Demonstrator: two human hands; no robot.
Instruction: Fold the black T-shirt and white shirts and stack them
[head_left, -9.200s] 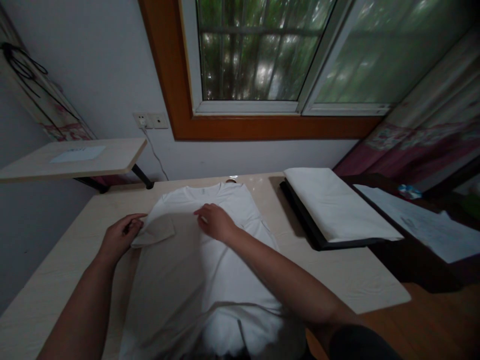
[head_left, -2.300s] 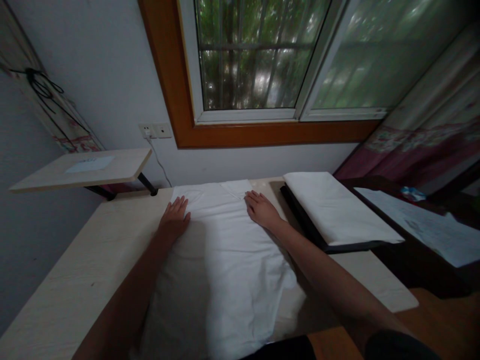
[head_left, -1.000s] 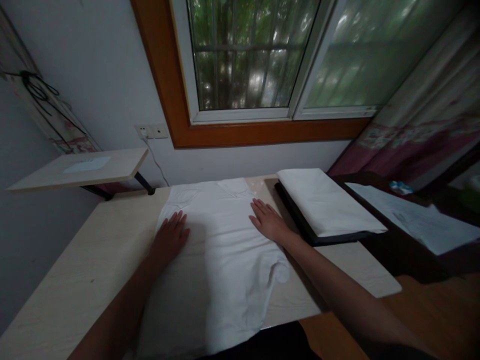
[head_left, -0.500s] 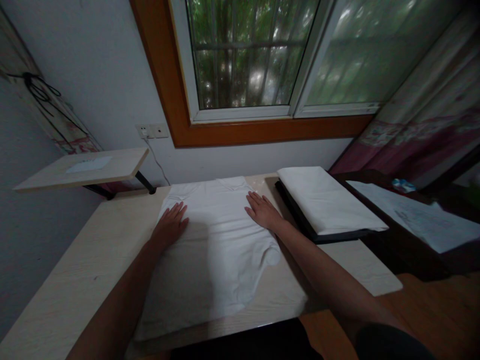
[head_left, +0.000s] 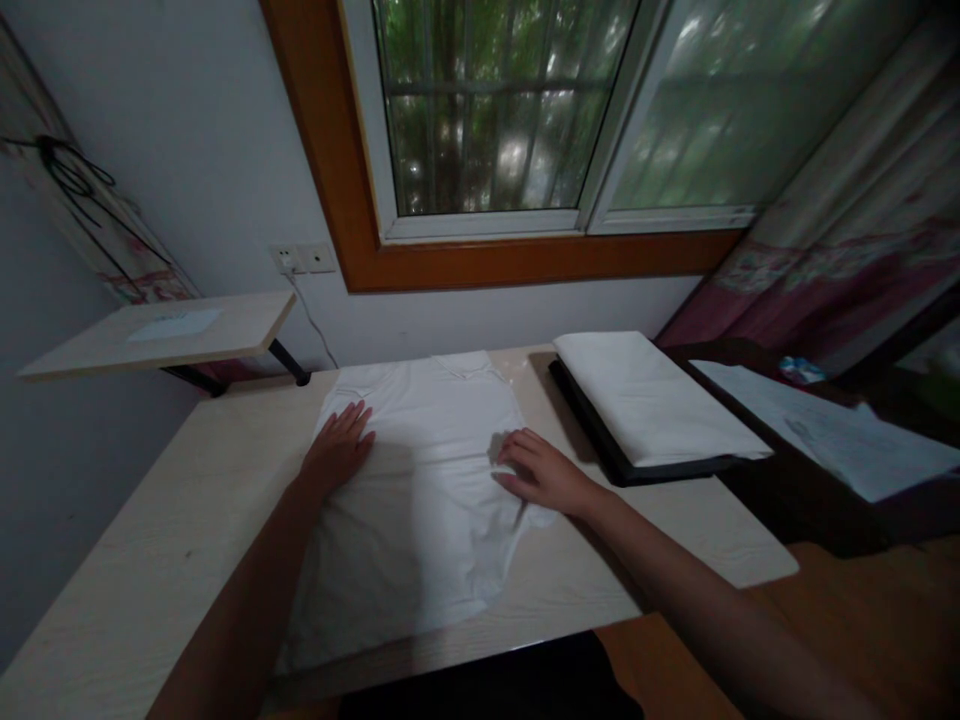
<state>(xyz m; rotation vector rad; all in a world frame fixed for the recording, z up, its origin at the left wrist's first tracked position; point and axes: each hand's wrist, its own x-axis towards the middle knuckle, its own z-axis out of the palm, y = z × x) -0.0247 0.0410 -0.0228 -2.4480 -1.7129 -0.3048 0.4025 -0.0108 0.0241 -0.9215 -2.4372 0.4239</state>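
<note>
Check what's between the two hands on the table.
Head view: only the white shirt spans the stretch between left hand and right hand; both rest on it.

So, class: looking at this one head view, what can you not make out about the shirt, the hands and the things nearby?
- White shirt: its right edge, covered by the right hand.
- Left hand: palm contact, hidden beneath the hand.
- Papers: print too small and dim.
- Folded cloth: the tray beneath is mostly covered.

Shirt on table; folded cloth on tray, right.
</note>
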